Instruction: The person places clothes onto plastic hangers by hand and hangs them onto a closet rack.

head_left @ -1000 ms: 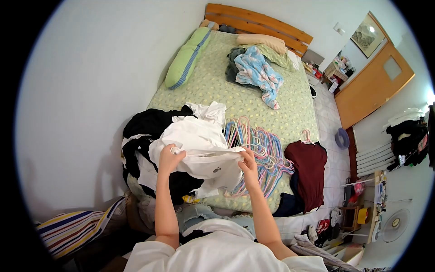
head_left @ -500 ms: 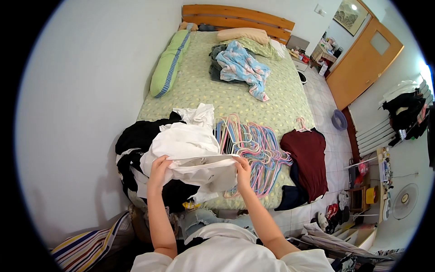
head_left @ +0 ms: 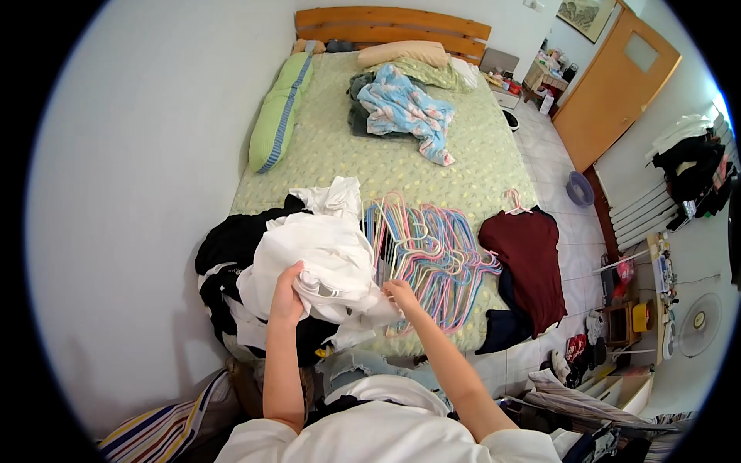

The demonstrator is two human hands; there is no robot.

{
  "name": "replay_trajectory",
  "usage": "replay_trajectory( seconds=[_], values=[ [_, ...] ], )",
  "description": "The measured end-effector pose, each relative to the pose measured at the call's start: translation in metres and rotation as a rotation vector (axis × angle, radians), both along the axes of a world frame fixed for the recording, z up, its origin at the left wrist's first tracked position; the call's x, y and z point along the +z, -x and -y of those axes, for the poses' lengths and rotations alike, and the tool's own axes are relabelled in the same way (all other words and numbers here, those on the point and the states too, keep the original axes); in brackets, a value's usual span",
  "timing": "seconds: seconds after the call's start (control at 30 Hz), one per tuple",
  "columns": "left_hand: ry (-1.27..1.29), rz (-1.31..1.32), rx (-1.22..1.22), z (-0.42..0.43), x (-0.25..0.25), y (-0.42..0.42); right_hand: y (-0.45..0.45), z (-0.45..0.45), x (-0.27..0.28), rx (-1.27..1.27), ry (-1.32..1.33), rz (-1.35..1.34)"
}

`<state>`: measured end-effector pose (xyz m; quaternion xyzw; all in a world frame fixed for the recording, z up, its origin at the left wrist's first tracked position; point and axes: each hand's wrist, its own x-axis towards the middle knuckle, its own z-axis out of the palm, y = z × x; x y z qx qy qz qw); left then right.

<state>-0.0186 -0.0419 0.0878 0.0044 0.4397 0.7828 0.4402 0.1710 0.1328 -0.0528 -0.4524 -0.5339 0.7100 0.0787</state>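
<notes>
A white garment (head_left: 328,258) is bunched up in front of me, on top of the clothes at the bed's near left corner. My left hand (head_left: 288,295) is closed on its left edge, thumb on top. At the garment's right end, my right hand (head_left: 398,295) pinches the cloth, with its fingertips close to the hangers. Many coloured hangers (head_left: 436,258) lie in a tangled heap just right of the garment. Black clothes (head_left: 239,238) and more white cloth are piled under and left of it.
A dark red top (head_left: 526,266) on a pink hanger lies at the bed's right edge over dark blue cloth. Farther up the bed (head_left: 324,147) are a blue patterned cloth (head_left: 405,108), pillows and a green bolster (head_left: 279,116). A wall stands close on the left.
The garment's stretched opening has slackened and crumpled. My right hand has moved slightly left and down, and my left hand slightly right. The view has shifted a little.
</notes>
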Motion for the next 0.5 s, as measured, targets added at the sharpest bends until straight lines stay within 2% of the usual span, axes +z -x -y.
replay_trajectory(
  seconds=[0.23,0.4,0.5],
  values=[
    [-0.086,-0.143,-0.246,-0.040,0.012,-0.007,0.007,-0.048,-0.064,-0.080,0.077,-0.006],
    [-0.114,-0.117,-0.257,-0.042,0.013,-0.014,0.020,-0.059,-0.097,0.025,-0.082,0.140],
    [-0.116,-0.152,-0.279,-0.039,0.011,-0.013,0.021,-0.063,-0.118,0.058,0.026,0.162]
  ],
)
